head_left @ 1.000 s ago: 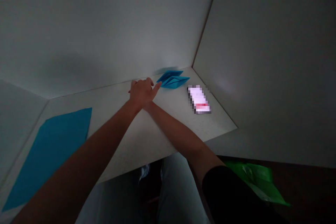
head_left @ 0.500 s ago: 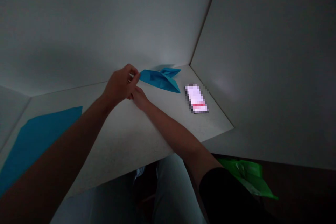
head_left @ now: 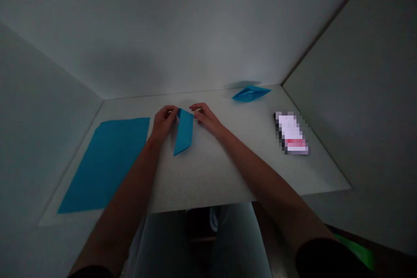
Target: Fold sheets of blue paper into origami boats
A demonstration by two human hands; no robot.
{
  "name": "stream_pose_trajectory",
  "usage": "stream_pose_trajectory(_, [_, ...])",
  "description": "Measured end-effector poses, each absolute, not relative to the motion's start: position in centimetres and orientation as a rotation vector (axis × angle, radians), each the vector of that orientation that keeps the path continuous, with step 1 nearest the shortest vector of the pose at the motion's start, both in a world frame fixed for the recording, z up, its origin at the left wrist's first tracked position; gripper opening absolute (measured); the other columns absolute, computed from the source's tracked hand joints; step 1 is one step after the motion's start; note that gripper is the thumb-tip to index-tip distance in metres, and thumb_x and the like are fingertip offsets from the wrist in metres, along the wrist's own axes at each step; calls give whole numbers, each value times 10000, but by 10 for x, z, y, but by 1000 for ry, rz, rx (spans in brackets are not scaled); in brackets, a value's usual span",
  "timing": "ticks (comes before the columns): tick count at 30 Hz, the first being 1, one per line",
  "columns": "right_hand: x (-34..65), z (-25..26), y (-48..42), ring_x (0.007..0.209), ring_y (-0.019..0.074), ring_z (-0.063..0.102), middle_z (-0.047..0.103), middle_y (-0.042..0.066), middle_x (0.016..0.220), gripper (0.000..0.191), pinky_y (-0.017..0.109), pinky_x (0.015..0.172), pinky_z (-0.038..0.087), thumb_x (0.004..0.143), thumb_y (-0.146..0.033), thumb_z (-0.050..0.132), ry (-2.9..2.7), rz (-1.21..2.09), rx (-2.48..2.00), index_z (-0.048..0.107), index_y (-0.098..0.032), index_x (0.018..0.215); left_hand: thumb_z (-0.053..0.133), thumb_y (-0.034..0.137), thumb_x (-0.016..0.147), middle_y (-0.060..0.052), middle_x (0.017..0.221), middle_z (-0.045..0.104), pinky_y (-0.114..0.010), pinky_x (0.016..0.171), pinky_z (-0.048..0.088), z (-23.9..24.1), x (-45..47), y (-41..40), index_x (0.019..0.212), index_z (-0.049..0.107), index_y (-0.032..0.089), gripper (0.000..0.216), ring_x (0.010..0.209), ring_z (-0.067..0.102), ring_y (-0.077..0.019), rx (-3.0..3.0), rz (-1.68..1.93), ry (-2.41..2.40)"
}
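A folded piece of blue paper (head_left: 184, 132) stands out between my hands, its long edge running toward me. My left hand (head_left: 163, 120) pinches its upper left corner between thumb and fingers. At the upper right corner is my right hand (head_left: 207, 119), fingers apart, the thumb at or very near the paper's edge. A folded blue paper boat (head_left: 250, 94) rests farther back on the right, apart from both hands. To the left, a flat sheet of blue paper (head_left: 104, 163) lies partly behind my left forearm.
The white tabletop (head_left: 208, 178) meets walls at the back and sides. A lit phone (head_left: 291, 134), its screen blurred, lies on the right. Below the front edge are my legs (head_left: 241, 243), and something green (head_left: 356, 252) shows at the lower right.
The folded paper has come away from the boat, and turned lengthwise toward me. My right hand has moved from under my left hand to the paper's right side. The view has swung left.
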State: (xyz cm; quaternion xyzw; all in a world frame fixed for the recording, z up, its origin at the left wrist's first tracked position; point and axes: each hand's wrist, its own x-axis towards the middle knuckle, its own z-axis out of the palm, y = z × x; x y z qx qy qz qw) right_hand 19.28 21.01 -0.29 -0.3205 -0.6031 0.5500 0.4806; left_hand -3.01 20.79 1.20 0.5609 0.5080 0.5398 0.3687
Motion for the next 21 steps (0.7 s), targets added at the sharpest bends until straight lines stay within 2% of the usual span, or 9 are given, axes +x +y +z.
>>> stream_pose_trajectory(3, [196,-6,203,1068,222,649,631,106,1380,740,325,765,579,855,-782,869,-1628,1215,-791,653,-290,1363,817,494,927,12,741,680,-243,587,474,6,-26,204,931,716,231,282,632,619,-134,1524,1448,1336])
stream_pose_trajectory(7, [195,-9,200,1015,221,644,649,101,1345,730,324,709,559,867,-710,894,-1743,1147,-820,634,-295,1408,802,435,953,-10,838,756,-249,681,535,9,-21,197,960,732,226,220,720,681,-134,1746,1529,1336])
stream_pose_trajectory(11, [193,-8,203,809,166,601,705,39,1099,476,312,678,499,949,-618,809,-1776,1146,-869,687,-261,1241,820,446,956,-10,840,767,-227,590,477,12,-15,193,974,740,228,232,716,692,-138,1754,1546,1340])
stream_pose_trajectory(14, [193,-5,204,747,157,574,686,3,927,337,312,679,459,1004,-571,711,-1729,1151,-919,692,-248,1099,871,458,920,-19,883,786,-224,548,450,13,-13,191,1026,749,236,274,722,711,-147,1726,1488,1328])
stream_pose_trajectory(17, [193,-5,205,751,163,582,648,-9,886,281,313,681,452,990,-526,701,-1616,1124,-957,672,-256,1062,913,437,893,-38,950,823,-274,673,552,14,-12,189,1079,776,245,300,747,721,-159,1754,1465,1294])
stream_pose_trajectory(21, [193,-7,207,700,155,532,599,-16,915,313,305,619,425,967,-524,733,-1509,1117,-962,652,-291,1158,888,496,925,-56,933,836,-330,783,594,15,-12,190,1008,817,249,270,807,741,-199,1742,1423,1275])
